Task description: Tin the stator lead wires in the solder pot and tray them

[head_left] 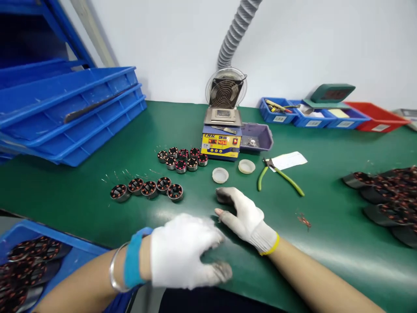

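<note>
My left hand (185,252) wears a white glove and hovers over the near edge of the green table, slightly blurred. Its thumb and fingers are apart with nothing between them. My right hand (241,213), gloved too with a bare thumb tip, rests near the table's middle. Its fingers curve loosely, away from the thumb, and hold nothing. Beyond the left hand stands a row of wound motor stators (149,189) with thin wire ends sticking up. A second group of smaller stators (181,166) sits farther back. Two shallow white dishes (220,175) lie just beyond the right hand.
A yellow-and-blue solder pot (221,143) stands at the back under a fan and grey hose (237,30). Green-handled cutters (283,176) and copper scraps (304,221) lie right. More stators (391,195) crowd the right edge. Blue crates (74,108) are stacked left.
</note>
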Tool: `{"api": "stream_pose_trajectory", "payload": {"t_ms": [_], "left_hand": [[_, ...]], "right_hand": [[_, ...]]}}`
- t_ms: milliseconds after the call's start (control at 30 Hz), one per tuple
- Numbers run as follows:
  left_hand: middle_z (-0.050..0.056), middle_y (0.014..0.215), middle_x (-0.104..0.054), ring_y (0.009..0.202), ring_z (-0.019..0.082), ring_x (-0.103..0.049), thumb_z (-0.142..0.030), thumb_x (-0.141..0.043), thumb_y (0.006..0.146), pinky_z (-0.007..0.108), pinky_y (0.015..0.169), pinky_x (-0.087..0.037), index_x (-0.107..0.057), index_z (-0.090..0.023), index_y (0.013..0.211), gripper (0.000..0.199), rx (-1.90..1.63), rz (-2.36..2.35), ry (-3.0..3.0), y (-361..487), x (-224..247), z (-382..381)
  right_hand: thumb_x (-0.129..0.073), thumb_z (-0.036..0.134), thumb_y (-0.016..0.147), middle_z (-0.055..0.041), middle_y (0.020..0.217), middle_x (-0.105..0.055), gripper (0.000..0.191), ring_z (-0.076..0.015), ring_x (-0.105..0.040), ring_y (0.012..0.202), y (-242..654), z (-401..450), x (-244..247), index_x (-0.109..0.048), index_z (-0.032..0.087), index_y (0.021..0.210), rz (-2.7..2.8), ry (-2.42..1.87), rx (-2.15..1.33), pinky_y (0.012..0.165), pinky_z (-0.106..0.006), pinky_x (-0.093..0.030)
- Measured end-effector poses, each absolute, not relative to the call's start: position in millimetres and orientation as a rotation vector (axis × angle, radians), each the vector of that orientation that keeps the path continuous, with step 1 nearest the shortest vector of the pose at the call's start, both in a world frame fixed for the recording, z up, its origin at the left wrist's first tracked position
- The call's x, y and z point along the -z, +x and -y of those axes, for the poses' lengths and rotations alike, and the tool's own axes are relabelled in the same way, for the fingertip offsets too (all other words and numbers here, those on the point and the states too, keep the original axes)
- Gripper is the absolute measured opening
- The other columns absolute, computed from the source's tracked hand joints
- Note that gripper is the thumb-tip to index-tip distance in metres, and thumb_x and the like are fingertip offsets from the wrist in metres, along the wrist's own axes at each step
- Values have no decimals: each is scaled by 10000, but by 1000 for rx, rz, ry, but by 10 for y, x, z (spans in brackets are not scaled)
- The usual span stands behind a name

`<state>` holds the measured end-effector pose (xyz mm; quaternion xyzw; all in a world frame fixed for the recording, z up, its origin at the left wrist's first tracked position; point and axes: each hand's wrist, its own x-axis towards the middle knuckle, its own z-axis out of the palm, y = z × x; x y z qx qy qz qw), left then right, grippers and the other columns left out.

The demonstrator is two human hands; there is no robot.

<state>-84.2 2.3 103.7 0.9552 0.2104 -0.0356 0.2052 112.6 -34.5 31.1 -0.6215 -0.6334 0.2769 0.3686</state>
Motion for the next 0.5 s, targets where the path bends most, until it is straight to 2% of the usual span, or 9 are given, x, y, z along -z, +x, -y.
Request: {"api": "stream_pose_trajectory", "payload": {"t_ms": [33,100,200,333,500], "left_hand": [[33,750,-675,716,216,-644,-585,-454,874,308,654,-461,-673,-236,931,417,54,-837,2691,-906,-1068,-11],[53,741,-684,702,233,-655,-578,-420,890,319,648,-454,-668,-234,1071,461,-30,-1364,2728,-1024,-1037,-1],[76,749,-702,695,262,-670,-547,-441,891,327,623,-453,-554,-227,1318,545,106,-1844,2718,-1116,-838,-40],[82,811,-715,731,254,-677,-425,-365,958,320,626,-455,-530,-245,1349,461,281,-1918,2764,-1024,-639,-179],[90,954,-703,835,250,-672,-292,-355,966,322,645,-463,-538,-243,1338,417,367,-1827,2881,-814,-692,-402]], "right_hand": [[-580,349,799,-90,1124,-617,441,-215,-625,992,1106,332,-335,-524,181,1203,1666,-1611,-685,883,-388,-514],[-591,337,795,-81,1127,-623,437,-229,-616,1013,1069,317,-375,-543,193,1205,1749,-1643,-653,886,-389,-505],[-619,312,793,-78,1165,-615,447,-257,-597,1051,1024,319,-416,-560,194,1220,1890,-1645,-647,905,-398,-489],[-641,294,800,-69,1204,-598,466,-274,-587,1063,994,317,-438,-562,200,1250,1993,-1630,-664,912,-400,-477],[-644,314,808,-64,1217,-585,505,-279,-580,1049,1001,304,-417,-538,212,1291,2050,-1633,-657,887,-402,-475]]}}
